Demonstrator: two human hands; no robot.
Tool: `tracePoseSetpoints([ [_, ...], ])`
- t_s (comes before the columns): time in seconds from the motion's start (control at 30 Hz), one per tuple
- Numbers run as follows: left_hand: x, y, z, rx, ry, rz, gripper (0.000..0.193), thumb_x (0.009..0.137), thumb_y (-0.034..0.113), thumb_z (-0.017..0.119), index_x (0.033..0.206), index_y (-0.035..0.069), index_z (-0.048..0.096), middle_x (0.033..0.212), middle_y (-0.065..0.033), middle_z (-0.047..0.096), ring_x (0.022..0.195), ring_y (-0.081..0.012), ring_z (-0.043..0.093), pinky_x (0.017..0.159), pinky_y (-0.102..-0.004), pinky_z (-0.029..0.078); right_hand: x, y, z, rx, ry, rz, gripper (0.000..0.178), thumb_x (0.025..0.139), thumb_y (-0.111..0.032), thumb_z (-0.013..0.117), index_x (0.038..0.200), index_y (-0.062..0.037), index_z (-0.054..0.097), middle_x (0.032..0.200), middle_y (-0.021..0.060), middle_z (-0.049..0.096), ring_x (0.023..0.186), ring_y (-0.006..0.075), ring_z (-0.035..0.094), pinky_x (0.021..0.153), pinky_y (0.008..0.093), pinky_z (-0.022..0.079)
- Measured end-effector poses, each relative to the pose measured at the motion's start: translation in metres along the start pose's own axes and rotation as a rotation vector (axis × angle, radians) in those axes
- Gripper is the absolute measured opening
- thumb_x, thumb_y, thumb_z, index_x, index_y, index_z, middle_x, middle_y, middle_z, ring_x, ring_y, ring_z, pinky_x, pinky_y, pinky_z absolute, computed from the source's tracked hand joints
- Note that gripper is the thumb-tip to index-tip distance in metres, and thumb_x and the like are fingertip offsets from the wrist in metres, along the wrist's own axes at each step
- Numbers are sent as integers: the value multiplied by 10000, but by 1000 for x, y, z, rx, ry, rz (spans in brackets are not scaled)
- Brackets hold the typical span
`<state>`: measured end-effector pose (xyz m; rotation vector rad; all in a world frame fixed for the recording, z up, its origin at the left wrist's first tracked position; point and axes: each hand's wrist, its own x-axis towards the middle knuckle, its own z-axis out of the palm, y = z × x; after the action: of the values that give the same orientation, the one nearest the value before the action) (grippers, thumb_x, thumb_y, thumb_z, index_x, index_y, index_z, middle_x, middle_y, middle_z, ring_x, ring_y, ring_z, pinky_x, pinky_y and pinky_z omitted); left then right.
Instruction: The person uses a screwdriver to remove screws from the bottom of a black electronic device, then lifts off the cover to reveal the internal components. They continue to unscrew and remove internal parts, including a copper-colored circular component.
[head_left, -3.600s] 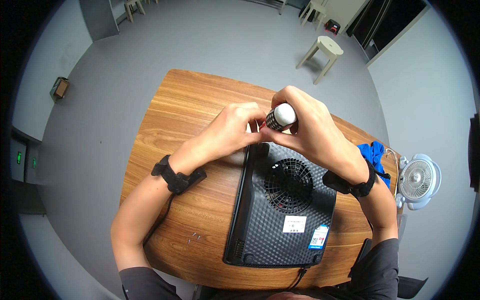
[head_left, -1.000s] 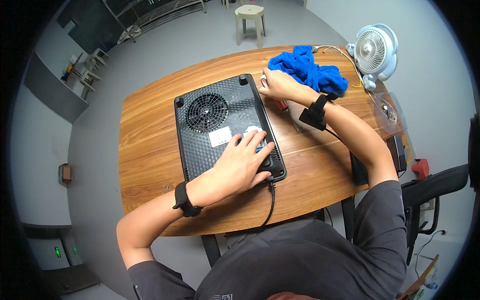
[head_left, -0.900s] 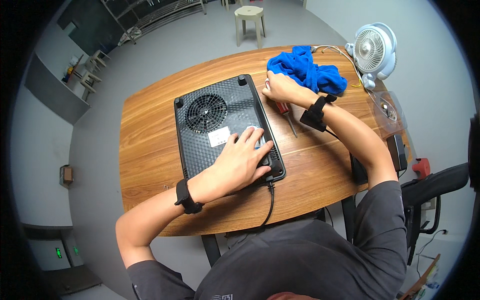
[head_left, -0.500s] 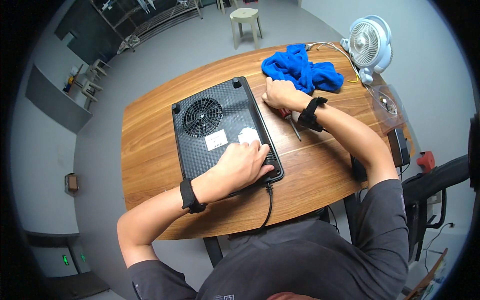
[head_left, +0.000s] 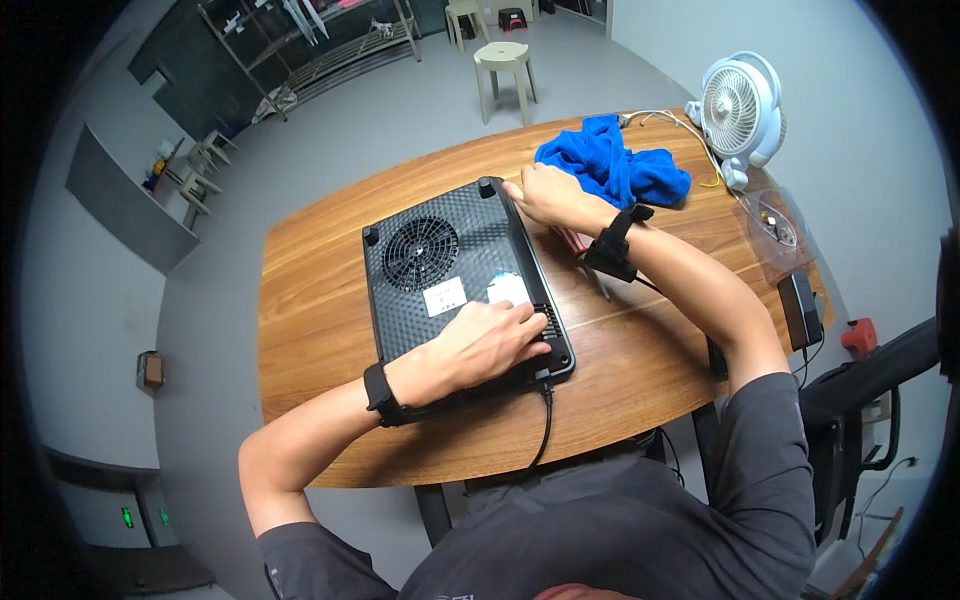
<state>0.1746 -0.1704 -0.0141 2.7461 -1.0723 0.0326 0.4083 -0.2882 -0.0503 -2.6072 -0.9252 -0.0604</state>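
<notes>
A black induction cooktop [head_left: 400, 322] lies upside down on the wooden table, its round fan grille and pale labels facing up. My left hand [head_left: 485, 345] rests on its near right part, fingers stretched over the vent slots. At the far right edge of the cooktop is my right hand [head_left: 552, 196], its fingers curled and its thumb against the edge. What its curled fingers hold, if anything, is hidden. A screwdriver [head_left: 572, 240] with a red handle lies under my right wrist, partly covered by it.
Beyond my right hand lies a crumpled blue cloth [head_left: 620, 170]. A white fan [head_left: 735, 110], a clear plastic tray [head_left: 770, 245] with small parts and a black power adapter [head_left: 798, 310] line the right side. A black cord [head_left: 547, 425] runs off the table's near edge.
My right hand has shifted left to the cooktop, its thumb now at the edge. My left hand stays on the cooktop. The whole view has tilted slightly.
</notes>
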Motion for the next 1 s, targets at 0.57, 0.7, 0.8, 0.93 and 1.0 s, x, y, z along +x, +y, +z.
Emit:
tracePoseSetpoints([
  [0.57,-11,8,-17,-24,64,-101,335,992,368,608,984,34,580,906,-167,637,834,-346,677,687,-452,562,26,-28,3,237,-280,161,851,1009,-641,447,1251,170,537,1041,352,692,732,408,741,624,459,621],
  [0.7,-31,-10,-43,-30,221,-395,303,978,323,646,949,36,554,904,-165,615,825,-365,650,716,-447,540,39,-9,28,156,-255,-51,766,1044,-595,405,1117,131,640,945,319,710,735,396,743,595,448,631],
  [0.8,-58,-44,-60,-2,296,-676,294,1002,321,600,983,28,585,954,-186,635,890,-385,650,778,-478,527,41,-9,30,138,-299,-89,768,1063,-578,358,1094,131,652,934,303,717,716,392,741,559,443,628],
  [0.93,-92,-83,-71,-43,145,-1034,461,1056,397,486,1094,-47,602,1018,-242,674,964,-398,671,872,-478,514,41,-16,23,173,-389,-9,784,1073,-571,327,1081,148,640,912,286,720,681,374,742,528,432,622],
  [1.0,-104,-100,-59,-95,73,-1081,535,1067,445,444,1178,-60,585,1028,-248,681,941,-375,696,842,-459,549,47,-7,29,159,-385,-43,791,1077,-564,324,1058,163,634,878,280,719,652,362,740,527,429,620],
])
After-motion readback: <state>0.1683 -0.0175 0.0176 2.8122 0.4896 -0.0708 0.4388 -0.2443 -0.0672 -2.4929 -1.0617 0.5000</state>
